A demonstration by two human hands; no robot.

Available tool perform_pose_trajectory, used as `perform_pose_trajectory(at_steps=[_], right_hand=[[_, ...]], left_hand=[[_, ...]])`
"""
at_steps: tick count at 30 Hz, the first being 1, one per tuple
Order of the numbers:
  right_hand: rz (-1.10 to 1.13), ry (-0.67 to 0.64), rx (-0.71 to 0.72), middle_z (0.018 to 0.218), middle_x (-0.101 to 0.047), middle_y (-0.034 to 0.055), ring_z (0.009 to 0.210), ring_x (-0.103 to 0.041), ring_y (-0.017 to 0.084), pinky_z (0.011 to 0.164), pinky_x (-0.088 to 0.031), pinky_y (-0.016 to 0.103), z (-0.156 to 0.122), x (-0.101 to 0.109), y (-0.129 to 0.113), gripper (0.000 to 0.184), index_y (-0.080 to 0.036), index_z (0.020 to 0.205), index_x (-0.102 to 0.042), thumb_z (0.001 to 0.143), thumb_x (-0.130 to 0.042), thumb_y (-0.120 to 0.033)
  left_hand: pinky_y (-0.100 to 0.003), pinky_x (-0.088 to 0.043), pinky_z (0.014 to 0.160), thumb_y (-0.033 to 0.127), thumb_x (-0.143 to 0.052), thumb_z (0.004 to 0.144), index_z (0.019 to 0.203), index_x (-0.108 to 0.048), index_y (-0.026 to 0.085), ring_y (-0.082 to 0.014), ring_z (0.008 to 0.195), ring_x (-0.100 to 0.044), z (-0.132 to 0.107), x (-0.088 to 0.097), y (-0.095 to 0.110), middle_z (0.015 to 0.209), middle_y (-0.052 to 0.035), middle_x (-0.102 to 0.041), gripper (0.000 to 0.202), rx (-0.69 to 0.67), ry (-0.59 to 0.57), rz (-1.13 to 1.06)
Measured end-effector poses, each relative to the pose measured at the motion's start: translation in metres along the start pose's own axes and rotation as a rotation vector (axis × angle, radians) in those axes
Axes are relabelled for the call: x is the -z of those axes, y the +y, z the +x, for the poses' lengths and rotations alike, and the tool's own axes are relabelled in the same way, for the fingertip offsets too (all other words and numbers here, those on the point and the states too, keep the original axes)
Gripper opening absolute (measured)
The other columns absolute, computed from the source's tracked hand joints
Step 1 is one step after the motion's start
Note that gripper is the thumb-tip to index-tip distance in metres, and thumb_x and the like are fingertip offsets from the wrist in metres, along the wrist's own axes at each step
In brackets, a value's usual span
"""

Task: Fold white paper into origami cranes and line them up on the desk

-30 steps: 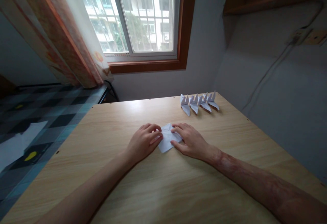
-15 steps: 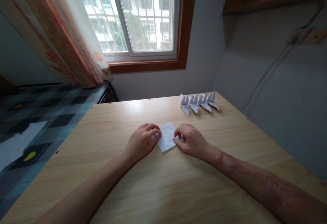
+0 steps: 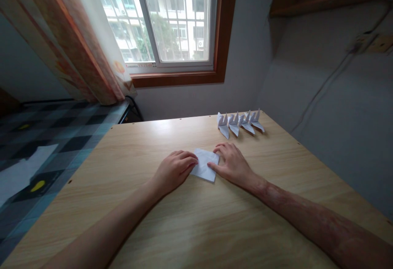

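A small folded square of white paper [image 3: 205,170] lies on the wooden table, between my two hands. My left hand [image 3: 176,168] closes its fingertips on the paper's left edge. On the opposite side, my right hand [image 3: 232,162] has thumb and fingers apart; the thumb rests on top of the paper and the fingertips are by its upper right corner. Whether any right fingers reach beneath the sheet is hidden.
Several folded white paper cranes [image 3: 240,125] stand in a row near the back right of the table [image 3: 147,224]. To the left is a checked cloth surface [image 3: 76,129] with white paper sheets [image 3: 27,170]. A window and wall stand behind.
The paper square has turned on the table, so its corners point differently. My right hand has loosened from a pinch, its fingers now spread. My left hand stays at the paper's left side.
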State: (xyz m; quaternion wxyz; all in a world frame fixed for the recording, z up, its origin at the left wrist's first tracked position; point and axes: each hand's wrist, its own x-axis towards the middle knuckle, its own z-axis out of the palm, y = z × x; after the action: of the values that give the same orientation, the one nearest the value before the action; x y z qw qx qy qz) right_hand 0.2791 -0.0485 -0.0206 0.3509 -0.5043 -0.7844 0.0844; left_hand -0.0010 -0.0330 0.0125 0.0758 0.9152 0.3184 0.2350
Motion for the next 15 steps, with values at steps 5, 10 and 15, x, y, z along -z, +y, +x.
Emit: perform_pose_trajectory(at_steps=[5, 10, 15], right_hand=[[0.027, 0.002, -0.012, 0.109, -0.072, 0.0079, 0.105, -0.063, 0.031, 0.096, -0.051, 0.047, 0.0015, 0.0027, -0.0035, 0.032, -0.024, 0.103, -0.067, 0.087, -0.091, -0.036], [0.091, 0.016, 0.036, 0.108, -0.073, 0.0073, 0.106, -0.064, 0.030, 0.096, -0.050, 0.045, 0.0015, 0.0042, -0.0060, 0.024, -0.024, 0.099, -0.064, 0.088, -0.085, -0.022], [0.139, 0.013, 0.014, 0.102, -0.072, 0.0051, 0.094, -0.066, 0.026, 0.090, -0.053, 0.042, -0.0004, 0.0029, -0.0060, 0.025, -0.023, 0.109, -0.065, 0.089, -0.077, -0.014]], left_hand=[[-0.041, -0.059, 0.102, 0.024, -0.056, 0.109, 0.111, -0.078, 0.026, -0.0249, 0.111, -0.078, 0.0001, 0.0001, 0.0022, 0.124, -0.0068, -0.083, 0.023, 0.032, 0.011, 0.011], [-0.047, -0.058, 0.107, 0.035, -0.066, 0.105, 0.116, -0.075, 0.024, -0.0285, 0.117, -0.077, 0.0003, 0.0015, 0.0050, 0.131, -0.0081, -0.081, 0.018, 0.036, -0.022, 0.052], [-0.045, -0.060, 0.108, 0.033, -0.063, 0.109, 0.117, -0.077, 0.024, -0.0269, 0.119, -0.077, -0.0014, -0.0022, 0.0010, 0.134, -0.0076, -0.081, 0.019, 0.009, -0.011, 0.038]])
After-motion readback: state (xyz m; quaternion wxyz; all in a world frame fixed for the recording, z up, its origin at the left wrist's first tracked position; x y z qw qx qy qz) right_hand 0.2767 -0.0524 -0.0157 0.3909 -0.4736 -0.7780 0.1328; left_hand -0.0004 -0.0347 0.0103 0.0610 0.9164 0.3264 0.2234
